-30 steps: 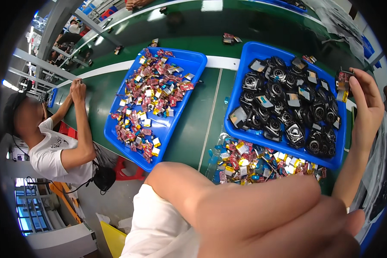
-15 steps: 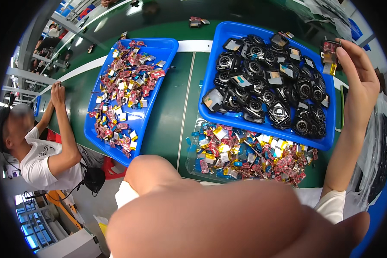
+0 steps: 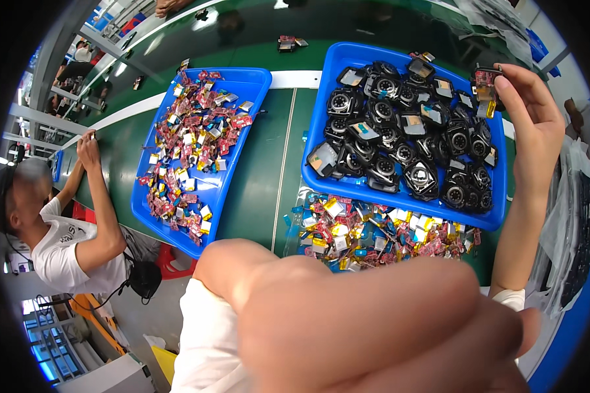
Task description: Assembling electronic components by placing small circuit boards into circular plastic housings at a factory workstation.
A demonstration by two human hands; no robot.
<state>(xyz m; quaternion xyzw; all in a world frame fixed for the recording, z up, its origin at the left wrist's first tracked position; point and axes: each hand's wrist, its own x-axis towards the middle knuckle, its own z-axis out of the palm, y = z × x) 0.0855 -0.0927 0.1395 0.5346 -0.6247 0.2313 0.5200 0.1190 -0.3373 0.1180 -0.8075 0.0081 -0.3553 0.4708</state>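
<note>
My right hand (image 3: 534, 114) is raised at the right edge of the large blue tray (image 3: 318, 124). Its thumb and fingers pinch a small red circuit board (image 3: 485, 78) with dark edges and a yellow-taped piece hanging below. That tray is heaped with black watch cases (image 3: 421, 178), several showing round backs, others pale inner faces. Close to the camera, my left hand (image 3: 373, 321) fills the lower middle, large and blurred, with its arm bent. Its fingers are mostly hidden, and I cannot make out whether it holds anything.
A second blue tray (image 3: 252, 118) on the left holds red boards and silver-yellow batteries. More such parts (image 3: 337, 226) lie in a clear tray below the watch tray. A co-worker (image 3: 72, 242) sits at the left with hands raised. Loose parts (image 3: 288, 43) lie on the green bench beyond.
My right hand and the circuit board have shifted slightly left and down in the picture. My blurred left hand has moved right, showing more of its sleeve. The trays appear slightly lower.
</note>
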